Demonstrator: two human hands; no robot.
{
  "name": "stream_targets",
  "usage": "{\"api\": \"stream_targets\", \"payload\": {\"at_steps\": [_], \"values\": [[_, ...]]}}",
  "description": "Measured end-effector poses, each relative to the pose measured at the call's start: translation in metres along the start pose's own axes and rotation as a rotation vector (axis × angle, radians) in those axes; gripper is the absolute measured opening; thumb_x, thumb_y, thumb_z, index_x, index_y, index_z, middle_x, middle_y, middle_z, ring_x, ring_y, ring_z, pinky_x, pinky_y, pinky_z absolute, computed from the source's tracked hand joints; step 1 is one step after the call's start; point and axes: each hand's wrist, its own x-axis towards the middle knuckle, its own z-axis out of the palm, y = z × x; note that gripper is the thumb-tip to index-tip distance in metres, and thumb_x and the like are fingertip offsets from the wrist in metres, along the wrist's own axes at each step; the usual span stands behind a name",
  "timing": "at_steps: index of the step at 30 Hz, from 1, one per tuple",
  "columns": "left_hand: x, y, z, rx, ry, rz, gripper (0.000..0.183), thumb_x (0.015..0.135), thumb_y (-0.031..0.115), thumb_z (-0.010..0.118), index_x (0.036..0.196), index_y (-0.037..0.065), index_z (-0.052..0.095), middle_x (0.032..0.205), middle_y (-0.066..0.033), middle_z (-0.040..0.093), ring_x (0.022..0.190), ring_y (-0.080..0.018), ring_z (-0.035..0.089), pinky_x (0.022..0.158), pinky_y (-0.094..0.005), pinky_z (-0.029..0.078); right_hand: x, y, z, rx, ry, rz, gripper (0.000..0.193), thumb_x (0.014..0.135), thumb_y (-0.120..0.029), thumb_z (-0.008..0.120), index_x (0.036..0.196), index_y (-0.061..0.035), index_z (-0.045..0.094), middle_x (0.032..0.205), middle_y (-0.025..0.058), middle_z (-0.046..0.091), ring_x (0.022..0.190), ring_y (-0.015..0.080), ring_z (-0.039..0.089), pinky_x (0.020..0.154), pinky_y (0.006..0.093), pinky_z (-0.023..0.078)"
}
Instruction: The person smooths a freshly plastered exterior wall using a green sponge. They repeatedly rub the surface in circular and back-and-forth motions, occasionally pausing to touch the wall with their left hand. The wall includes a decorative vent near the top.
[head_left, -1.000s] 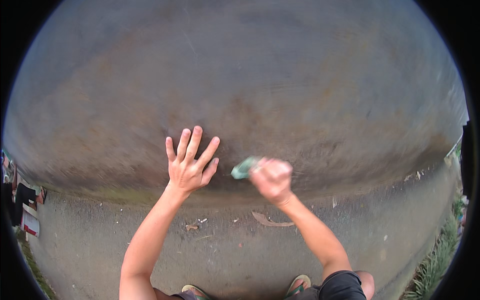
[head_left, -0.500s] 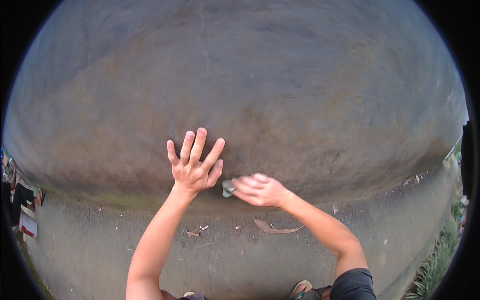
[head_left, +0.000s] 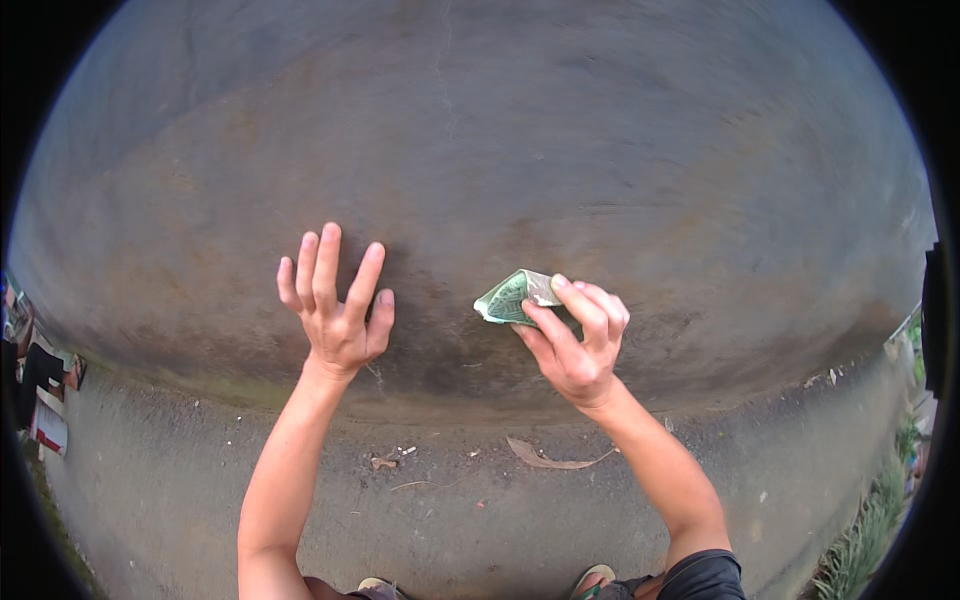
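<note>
My right hand (head_left: 578, 335) pinches a folded piece of sandpaper (head_left: 508, 300) between thumb and fingers. The sheet's printed green side shows inside the fold, with a worn, pale grey side outside it. It is in front of the lower part of a grey-brown, stained wall (head_left: 560, 150); whether it touches the wall I cannot tell. To its left, my left hand (head_left: 342, 325) is open, fingers spread and pointing up, palm toward the wall. Nothing is held in it, and whether its palm rests on the surface is unclear.
Concrete ground (head_left: 330, 520) meets the wall's foot. Along it lie a dry curled leaf (head_left: 550, 457) and small litter (head_left: 383, 463). My sandalled feet (head_left: 592, 580) are at the bottom. Grass (head_left: 868, 530) grows at right; a red-and-white box (head_left: 50, 428) stands far left.
My right hand has moved up and right with the sandpaper, which now shows its green inside. My left hand has shifted left and slightly up, still open.
</note>
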Motion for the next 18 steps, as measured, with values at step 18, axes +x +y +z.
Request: {"api": "stream_targets", "payload": {"at_steps": [18], "values": [[-0.121,0.023,0.021,-0.067,-0.191,0.089,0.072,0.092,0.044,0.077,0.161,0.032,0.058,0.180,-0.0186,0.030,0.170,-0.0386,0.022,0.135,-0.0683,0.002,-0.114,-0.021,0.040,0.156,-0.433,-0.512,0.025,0.090,-0.026,0.082,0.115,-0.0255,0.084,0.144,-0.0042,0.069,0.122,0.0119,0.064,0.099,0.0324,0.047]]}}
